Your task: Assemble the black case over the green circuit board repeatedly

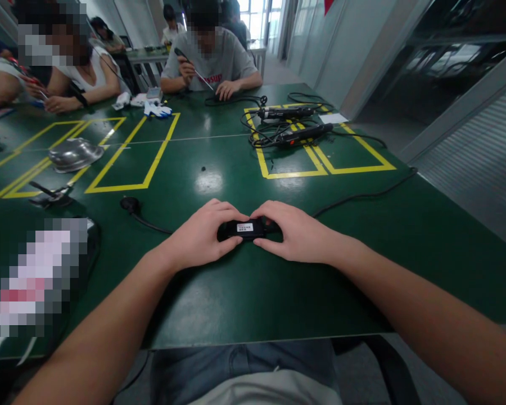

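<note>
A small black power adapter (257, 228) with a white label lies on the green table in front of me. My left hand (208, 232) grips its left end between thumb and fingers. My right hand (293, 230) pinches the right end the same way. From the left side a black cord runs out to a power plug (130, 205). Another black cable (362, 196) leads from behind my right hand to the table's right edge.
Two black electric screwdrivers (306, 134) with coiled cables lie inside yellow tape outlines at the back right. A metal bowl (75, 154) and a dark clamp-like tool (53, 194) sit on the left. Across the table a person (219, 62) holds a screwdriver; others sit further left.
</note>
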Tool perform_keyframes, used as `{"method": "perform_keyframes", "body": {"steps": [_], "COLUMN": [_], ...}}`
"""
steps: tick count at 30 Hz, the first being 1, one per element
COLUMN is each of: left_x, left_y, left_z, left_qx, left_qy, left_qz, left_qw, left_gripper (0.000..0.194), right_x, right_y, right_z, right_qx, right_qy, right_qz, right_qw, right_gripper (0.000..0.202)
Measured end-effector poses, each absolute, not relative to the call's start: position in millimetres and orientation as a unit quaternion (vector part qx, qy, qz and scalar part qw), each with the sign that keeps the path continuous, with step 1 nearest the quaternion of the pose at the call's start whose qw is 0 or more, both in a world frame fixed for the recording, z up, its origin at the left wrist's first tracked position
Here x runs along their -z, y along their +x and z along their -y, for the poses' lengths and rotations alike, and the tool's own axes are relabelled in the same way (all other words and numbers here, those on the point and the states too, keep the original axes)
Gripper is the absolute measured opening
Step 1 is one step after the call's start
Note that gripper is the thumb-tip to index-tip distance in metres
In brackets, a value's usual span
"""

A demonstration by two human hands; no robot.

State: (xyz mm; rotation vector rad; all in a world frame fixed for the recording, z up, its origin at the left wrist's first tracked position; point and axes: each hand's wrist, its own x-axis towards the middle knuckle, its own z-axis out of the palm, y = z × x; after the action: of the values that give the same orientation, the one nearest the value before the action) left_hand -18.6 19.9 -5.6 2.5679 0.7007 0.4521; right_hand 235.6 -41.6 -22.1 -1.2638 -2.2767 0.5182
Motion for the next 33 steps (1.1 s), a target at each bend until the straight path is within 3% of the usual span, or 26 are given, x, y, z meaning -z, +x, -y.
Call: {"method": "perform_keyframes", "body": {"steps": [15,20,25,28,33], "left_x": [-0.8,0.1,0.2,0.6,2.2], "left_y": [-12.0,-11.8,-11.7,-12.4,-15.9], "left_z": [-14.9,-12.6,-11.8,-13.3,-17.1], "left_qx": [-0.104,-0.104,-0.115,-0.131,-0.16], "left_qy": [0.932,0.94,0.939,0.935,0.92], "left_qz": [-0.28,-0.277,-0.274,-0.27,-0.288], "left_qw": [0.204,0.171,0.175,0.189,0.213], "left_gripper": [0.035,0.032,0.033,0.036,0.04], "right_x": [21.7,20.1,20.4,22.9,25.1], "right_y": [234.5,231.5,232.7,234.3,237.7], "right_z": [39.7,41.9,41.8,40.0,38.2], "right_qx": [-0.191,-0.111,-0.123,-0.122,-0.118], "right_qy": [-0.475,-0.482,-0.474,-0.481,-0.532], "right_qz": [0.83,0.851,0.854,0.85,0.818], "right_qw": [0.222,0.176,0.175,0.177,0.182], "right_gripper": [0.026,0.027,0.026,0.037,0.073]}}
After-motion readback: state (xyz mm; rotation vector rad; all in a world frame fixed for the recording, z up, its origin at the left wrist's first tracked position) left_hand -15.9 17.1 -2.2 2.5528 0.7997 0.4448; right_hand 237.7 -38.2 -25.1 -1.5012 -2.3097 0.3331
